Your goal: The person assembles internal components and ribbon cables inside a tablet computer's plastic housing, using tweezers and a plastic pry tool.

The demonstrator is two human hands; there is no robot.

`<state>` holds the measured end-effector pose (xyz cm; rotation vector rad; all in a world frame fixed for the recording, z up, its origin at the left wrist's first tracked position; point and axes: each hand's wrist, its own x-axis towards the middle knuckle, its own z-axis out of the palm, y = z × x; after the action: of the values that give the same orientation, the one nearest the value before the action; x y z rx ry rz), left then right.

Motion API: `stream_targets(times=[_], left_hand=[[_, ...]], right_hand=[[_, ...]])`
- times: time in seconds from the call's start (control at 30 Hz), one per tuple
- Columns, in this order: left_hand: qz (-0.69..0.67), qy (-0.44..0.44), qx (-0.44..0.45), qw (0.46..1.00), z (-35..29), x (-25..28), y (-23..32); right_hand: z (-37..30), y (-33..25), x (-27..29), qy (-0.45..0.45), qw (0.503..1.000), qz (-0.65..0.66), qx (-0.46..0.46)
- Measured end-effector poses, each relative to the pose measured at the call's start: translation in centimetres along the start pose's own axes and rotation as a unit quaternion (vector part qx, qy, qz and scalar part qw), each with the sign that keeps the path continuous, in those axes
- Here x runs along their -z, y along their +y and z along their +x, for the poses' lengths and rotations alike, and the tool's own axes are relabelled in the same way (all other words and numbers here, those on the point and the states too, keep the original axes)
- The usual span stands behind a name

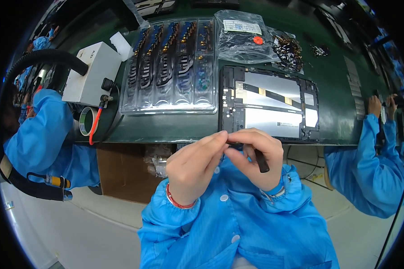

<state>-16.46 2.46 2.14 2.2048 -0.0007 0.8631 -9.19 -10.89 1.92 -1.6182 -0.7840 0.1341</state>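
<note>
Both hands meet just in front of the bench edge, fingertips touching below the tablet. My left hand [194, 167] is closed in a pinch; whatever lies between its fingers is too small or hidden to tell. My right hand [267, 148] is closed too, thumb and forefinger pressed together near the left fingertips. Out of its palm sticks the blunt end of a black stick-like tool [261, 162]; its other end is hidden by the fingers. Close beyond the hands lies an opened tablet [274, 122], its silver battery plates, dark flat cable and black frame exposed.
A clear compartment tray [168, 106] holds rows of flex cables. Behind the tablet are a plastic bag [240, 42] and a pile of small parts [287, 49]. At left stand a white box [92, 74] with a black hose and a tape roll [86, 121]. Blue-sleeved people work on both sides.
</note>
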Motion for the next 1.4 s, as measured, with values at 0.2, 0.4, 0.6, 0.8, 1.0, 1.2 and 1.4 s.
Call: stream_targets(times=[0.2, 0.4, 0.6, 0.8, 1.0, 1.2, 1.4], left_hand=[[-0.066, -0.011, 0.023, 0.998, -0.3, -0.2, -0.4], [-0.132, 0.126, 0.117, 0.976, -0.5, -1.7, 0.1], [-0.035, 0.111, 0.059, 0.991, 0.6, -0.8, -0.4], [0.136, 0.041, -0.01, 0.99, 7.2, -0.1, -4.8], [0.437, -0.066, -0.093, 0.892, 12.5, -4.2, -9.8], [0.427, -0.17, -0.054, 0.886, 10.1, -3.7, -9.2], [0.386, -0.143, 0.0, 0.911, 10.2, -1.5, -4.6]], right_hand=[[-0.4, 0.2, -0.4, 0.019, 1.0, 0.012, 0.006], [0.2, 0.4, -0.7, 0.021, 0.996, -0.025, 0.084], [0.7, 0.7, -0.5, 0.01, 0.994, -0.052, 0.101], [0.4, 0.2, 2.6, 0.029, 0.999, -0.012, 0.043], [0.2, -0.2, 4.2, 0.056, 0.996, -0.009, 0.072], [-0.7, 0.2, 7.4, 0.098, 0.989, -0.074, 0.084], [0.5, -0.2, 14.8, 0.147, 0.92, -0.362, 0.034]])
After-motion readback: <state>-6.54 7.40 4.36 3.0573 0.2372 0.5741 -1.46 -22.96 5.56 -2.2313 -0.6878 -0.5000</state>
